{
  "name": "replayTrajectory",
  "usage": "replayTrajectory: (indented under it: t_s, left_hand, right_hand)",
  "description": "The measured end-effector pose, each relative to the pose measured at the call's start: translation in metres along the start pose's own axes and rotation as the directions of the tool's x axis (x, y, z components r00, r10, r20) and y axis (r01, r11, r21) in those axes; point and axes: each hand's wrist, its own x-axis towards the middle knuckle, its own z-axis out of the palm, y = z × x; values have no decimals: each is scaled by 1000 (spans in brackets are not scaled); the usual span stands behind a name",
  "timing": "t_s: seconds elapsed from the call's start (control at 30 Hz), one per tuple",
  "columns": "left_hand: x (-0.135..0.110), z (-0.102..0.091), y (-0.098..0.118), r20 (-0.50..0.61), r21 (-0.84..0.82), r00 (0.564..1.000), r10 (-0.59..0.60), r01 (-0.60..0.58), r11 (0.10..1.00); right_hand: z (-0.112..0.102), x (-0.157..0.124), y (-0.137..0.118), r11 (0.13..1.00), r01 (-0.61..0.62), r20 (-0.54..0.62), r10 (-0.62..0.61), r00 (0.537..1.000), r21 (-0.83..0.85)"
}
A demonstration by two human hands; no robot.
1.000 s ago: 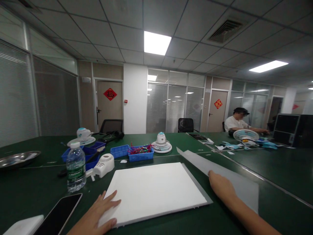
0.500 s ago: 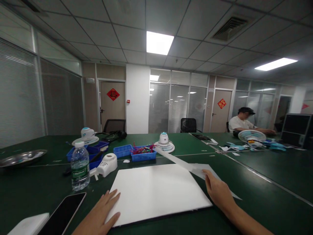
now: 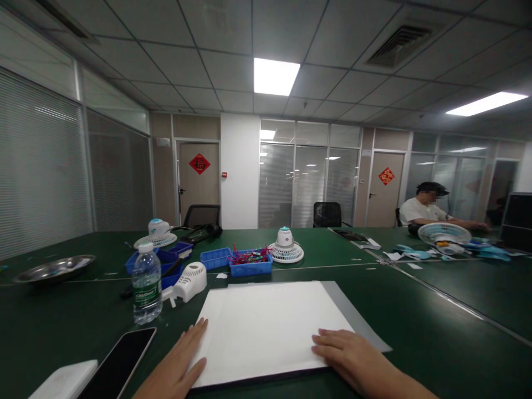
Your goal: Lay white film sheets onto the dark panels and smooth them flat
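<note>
A large white paper sheet [image 3: 266, 327] lies flat on the green table in front of me, with a dark edge showing beneath its near side. My left hand [image 3: 180, 360] rests along its left edge, fingers stretched out. Flat on the sheet's right part lies my right hand [image 3: 349, 354], fingers extended and holding nothing. Behind that hand, a translucent greyish sheet [image 3: 359, 318] sticks out from under the white one along the right and far sides.
Left of the sheet are a water bottle [image 3: 147, 285], a phone [image 3: 118, 363], a white box-like object [image 3: 64, 379] and a white plastic housing [image 3: 191, 281]. Beyond are a blue tray of wires [image 3: 250, 268], a small fan [image 3: 286, 246] and a metal dish [image 3: 56, 270]. A person [image 3: 426, 210] sits far right.
My right hand has let go of the translucent sheet's lifted edge, which now lies flat, and has moved left onto the white paper. My left hand stays at the left edge.
</note>
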Motion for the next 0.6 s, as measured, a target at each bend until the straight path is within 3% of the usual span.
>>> replayTrajectory:
  t_s: [0.17,0.27,0.33,0.4,0.5,0.6]
  left_hand:
    - [-2,-8,15,70,-16,997,19,-18,1000]
    - [-2,-7,14,77,27,996,54,-56,998]
    - [-2,-5,11,78,52,995,64,-68,996]
    - [-1,-3,9,73,62,995,65,-69,996]
    - [2,-1,8,46,61,997,56,-58,996]
    - [3,0,8,13,48,998,58,-58,997]
  right_hand:
    - [1,-3,4,995,56,-3,-56,998,78]
    - [10,-4,24,985,-171,-175,165,971,-18]
    - [14,-5,40,924,-376,-274,343,898,-75]
    - [15,-7,52,845,-524,-297,477,827,-104]
    - [13,-10,64,787,-611,-251,576,778,-86]
    - [13,-11,66,801,-597,-226,575,786,-40]
